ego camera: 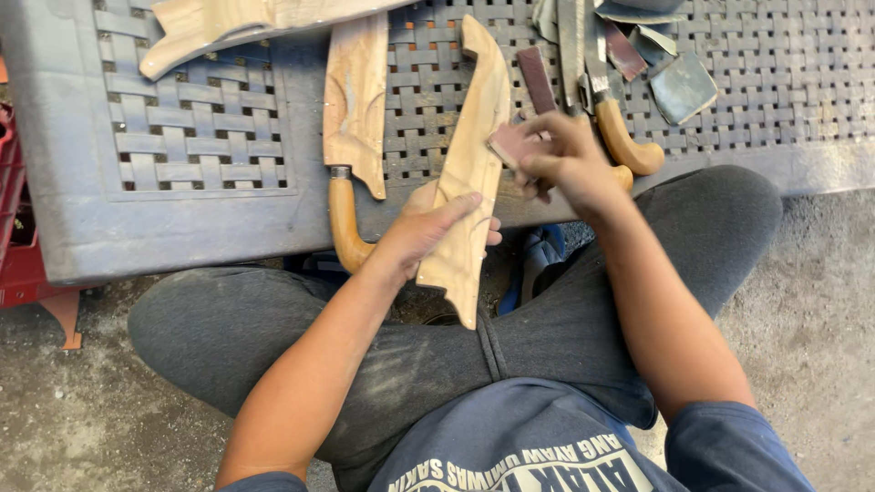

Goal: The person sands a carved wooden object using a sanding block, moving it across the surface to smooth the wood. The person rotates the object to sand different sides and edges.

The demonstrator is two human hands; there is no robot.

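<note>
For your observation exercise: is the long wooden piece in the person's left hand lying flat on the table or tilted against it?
Tilted: the wooden piece leans on the table edge, lower end overhanging, steadied by the left hand.

A grey woven plastic table (182,210) bore a wooden sheath (357,100), curved-handled knives (629,137), sandpaper scraps (682,87) and another carved piece (219,23), beside a red crate (14,228) on concrete floor (811,301).

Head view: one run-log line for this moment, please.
left hand: grips wooden sheath | right hand: presses sandpaper piece to sheath edge | surface: woven plastic table
</note>
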